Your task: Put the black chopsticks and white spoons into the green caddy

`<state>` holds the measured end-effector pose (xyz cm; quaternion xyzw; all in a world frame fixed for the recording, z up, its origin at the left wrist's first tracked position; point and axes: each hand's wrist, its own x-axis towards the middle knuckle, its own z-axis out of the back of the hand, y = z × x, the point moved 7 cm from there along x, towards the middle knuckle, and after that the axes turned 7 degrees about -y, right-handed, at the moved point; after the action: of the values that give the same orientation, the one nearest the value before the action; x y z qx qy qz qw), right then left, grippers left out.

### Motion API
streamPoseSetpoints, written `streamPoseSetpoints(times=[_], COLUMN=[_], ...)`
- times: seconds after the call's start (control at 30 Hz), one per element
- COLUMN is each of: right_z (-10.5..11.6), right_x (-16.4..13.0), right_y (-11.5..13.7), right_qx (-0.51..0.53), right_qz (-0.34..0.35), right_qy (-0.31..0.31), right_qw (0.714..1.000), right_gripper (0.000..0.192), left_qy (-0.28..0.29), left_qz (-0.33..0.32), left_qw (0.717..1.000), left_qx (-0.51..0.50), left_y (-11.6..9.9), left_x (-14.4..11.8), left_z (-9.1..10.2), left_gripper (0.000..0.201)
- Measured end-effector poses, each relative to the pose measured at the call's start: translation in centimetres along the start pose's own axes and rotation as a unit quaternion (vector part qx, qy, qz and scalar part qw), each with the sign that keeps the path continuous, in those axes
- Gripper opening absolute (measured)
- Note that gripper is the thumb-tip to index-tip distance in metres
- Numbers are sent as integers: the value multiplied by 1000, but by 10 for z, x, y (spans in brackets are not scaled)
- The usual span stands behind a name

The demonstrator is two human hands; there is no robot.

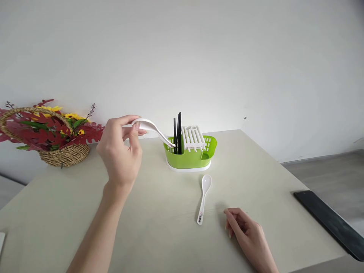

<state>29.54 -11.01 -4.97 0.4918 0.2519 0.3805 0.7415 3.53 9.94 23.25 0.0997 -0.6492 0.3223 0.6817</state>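
Note:
My left hand (123,146) pinches a white spoon (153,128) by its bowl, fingers closed. The spoon's handle slants down to the right, its tip at the left compartment of a green cutlery holder (189,161); whether it touches cannot be seen. Black chopsticks (178,132) stand upright in that compartment. A white slotted rack (193,137) covers the holder's middle. A second white spoon (204,197) lies on the table in front of the holder, bowl toward it. To its right, my right hand (246,233) rests loosely curled, with nothing visible in its fingers.
A woven basket (66,155) of red leaves and yellow flowers stands at the back left. At the table's right edge lies a black phone (330,223). The wall (182,60) rises behind the table (159,227). A white object's corner (1,239) shows at far left.

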Motion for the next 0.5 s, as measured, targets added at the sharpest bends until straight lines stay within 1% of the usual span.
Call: streamPoseSetpoints(times=[0.13,0.3,0.5], right_z=[0,0,-1], right_x=[-1,-1,0], right_y=[1,0,-1], right_qx=[1,6,0], right_qz=[2,5,10], right_qy=[0,-4,-2], right_qw=[1000,1000,1000], right_gripper=[47,45,46], left_qy=[43,98,208], left_qz=[-32,-86,-111], left_qw=[999,990,970], left_qx=[-3,-44,-49], left_y=[11,19,22], left_x=[-14,-39,-56], left_z=[-19,-39,-60], left_gripper=[13,15,20])
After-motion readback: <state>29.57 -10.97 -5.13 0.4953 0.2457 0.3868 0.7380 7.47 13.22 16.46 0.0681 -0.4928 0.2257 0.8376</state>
